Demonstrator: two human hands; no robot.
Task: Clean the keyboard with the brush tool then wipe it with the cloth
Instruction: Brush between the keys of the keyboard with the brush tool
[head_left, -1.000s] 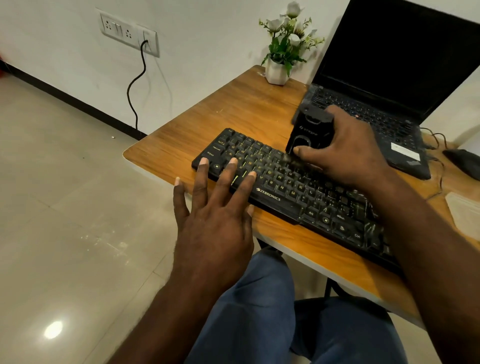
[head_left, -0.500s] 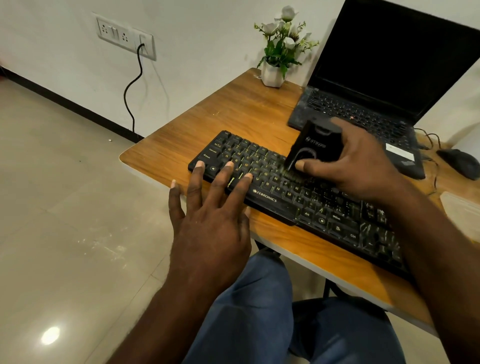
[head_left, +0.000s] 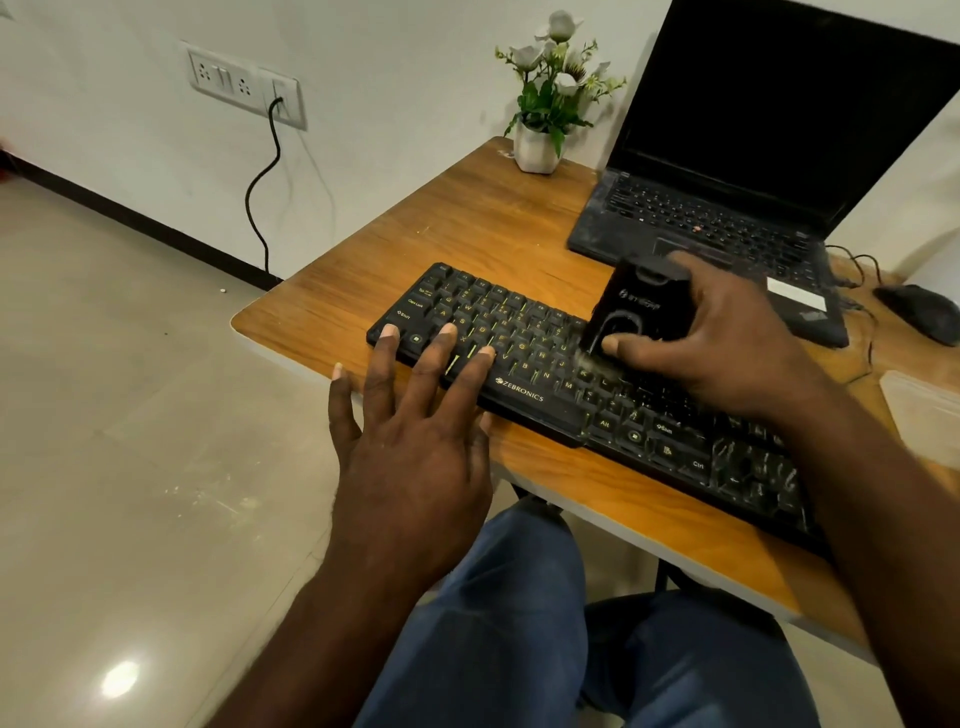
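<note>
- The keyboard (head_left: 530, 353) lies slantwise across the near part of the wooden worktop (head_left: 467, 234).
- The right hand (head_left: 727, 343) has its grip closed round the black brush tool (head_left: 636, 312). The thumb is on the tool's near face, and the bristles are down on the keys around the middle of the board.
- The left hand (head_left: 415, 441) holds nothing. Its fingers are straight and spread, with the tips resting on the keys at the keyboard's left end.
- An open laptop (head_left: 727, 218) with a dark screen stands just behind the brush tool. A white flower pot (head_left: 537, 148) sits at the far corner, and a mouse (head_left: 919, 312) lies to the right.
- A pale flat thing (head_left: 924, 415) at the right edge is cropped too much to tell what it is.
- A cable (head_left: 260, 197) hangs from the wall socket (head_left: 244, 83).
- Since a second ago the brush tool has gone from upright to leaning, and has slid a little rightward along the keys. The left hand has stayed where it was.
</note>
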